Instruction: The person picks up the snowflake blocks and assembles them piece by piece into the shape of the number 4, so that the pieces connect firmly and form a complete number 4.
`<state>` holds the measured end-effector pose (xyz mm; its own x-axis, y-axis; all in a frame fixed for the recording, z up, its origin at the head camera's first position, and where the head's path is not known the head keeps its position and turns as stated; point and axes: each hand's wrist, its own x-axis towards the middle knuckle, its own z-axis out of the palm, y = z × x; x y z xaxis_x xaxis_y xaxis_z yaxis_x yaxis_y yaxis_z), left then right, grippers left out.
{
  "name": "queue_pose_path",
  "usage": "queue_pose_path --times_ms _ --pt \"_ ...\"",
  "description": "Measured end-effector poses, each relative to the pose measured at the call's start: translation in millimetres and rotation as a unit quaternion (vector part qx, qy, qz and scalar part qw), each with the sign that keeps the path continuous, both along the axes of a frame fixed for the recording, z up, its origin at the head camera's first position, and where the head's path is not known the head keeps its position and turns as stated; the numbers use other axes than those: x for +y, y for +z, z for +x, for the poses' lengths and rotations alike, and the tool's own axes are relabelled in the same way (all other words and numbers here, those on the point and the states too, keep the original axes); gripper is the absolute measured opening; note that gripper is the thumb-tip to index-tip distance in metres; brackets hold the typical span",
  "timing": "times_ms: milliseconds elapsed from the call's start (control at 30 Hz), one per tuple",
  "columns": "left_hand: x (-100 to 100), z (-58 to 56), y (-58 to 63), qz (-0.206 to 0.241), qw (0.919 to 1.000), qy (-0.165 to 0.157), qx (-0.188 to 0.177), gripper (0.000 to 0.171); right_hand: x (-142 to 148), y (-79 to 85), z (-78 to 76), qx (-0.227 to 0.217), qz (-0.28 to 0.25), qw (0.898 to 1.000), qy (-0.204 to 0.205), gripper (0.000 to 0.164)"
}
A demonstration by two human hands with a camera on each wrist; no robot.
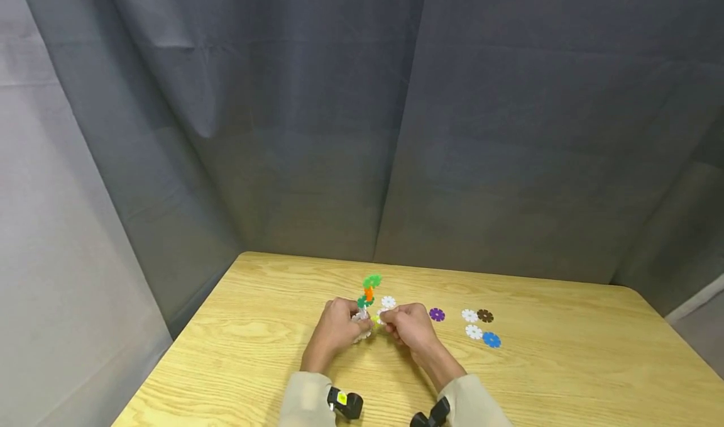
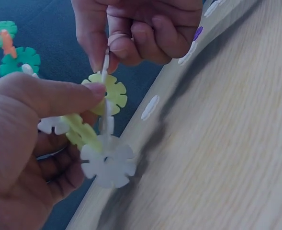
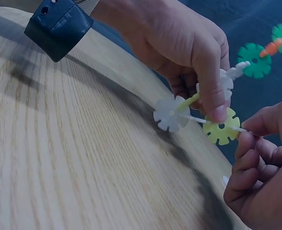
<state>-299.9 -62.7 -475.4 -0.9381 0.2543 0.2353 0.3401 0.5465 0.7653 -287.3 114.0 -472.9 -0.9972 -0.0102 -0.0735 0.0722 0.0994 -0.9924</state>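
My left hand (image 1: pixel 335 327) holds a linked chain of notched, flower-shaped plastic discs, its thumb and fingers gripping it near the yellow discs. The chain's upper end has a light green disc (image 1: pixel 372 281), an orange disc (image 1: pixel 369 293) and a darker green disc (image 2: pixel 20 61). A white disc (image 2: pixel 108 162) hangs at the lower end in the left wrist view. Thumb and index finger of my right hand (image 1: pixel 414 327) pinch a white disc seen edge-on, which meets a yellow disc (image 3: pixel 221 126) by the left thumb. The pinched disc is partly hidden by the fingertips.
Loose discs lie on the wooden table (image 1: pixel 565 364): a white disc (image 1: pixel 388 302) just beyond the hands, a purple disc (image 1: pixel 437 314) to the right, then two white ones, a brown disc (image 1: pixel 485 316) and a blue disc (image 1: pixel 491 339). A dark curtain (image 1: pixel 317 131) hangs behind.
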Motion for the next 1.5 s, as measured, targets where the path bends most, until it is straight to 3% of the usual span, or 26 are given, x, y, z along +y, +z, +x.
queue_pose_path --times_ms 300,567,767,1000,1500 --pt "-1 0.5 0.4 0.009 0.9995 0.013 -0.027 0.018 3 -1.0 0.7 0.008 0.023 0.999 0.022 0.023" --pt "-2 -0.8 0.5 -0.004 0.9996 0.008 -0.026 0.016 6 -0.6 -2.0 0.002 0.031 0.999 0.03 0.025" --pt "-5 0.2 1.9 -0.004 0.9994 0.016 -0.029 0.016 10 4.1 -6.7 0.004 0.041 0.999 0.016 0.031" --pt "-8 0.7 1.4 -0.004 0.9995 0.016 -0.028 0.016 20 5.4 -15.5 0.013 0.055 0.998 0.013 0.026" --pt "-14 10.1 0.1 0.013 0.998 0.015 -0.059 0.014 28 2.3 -35.4 0.057 0.189 0.98 -0.021 0.016"
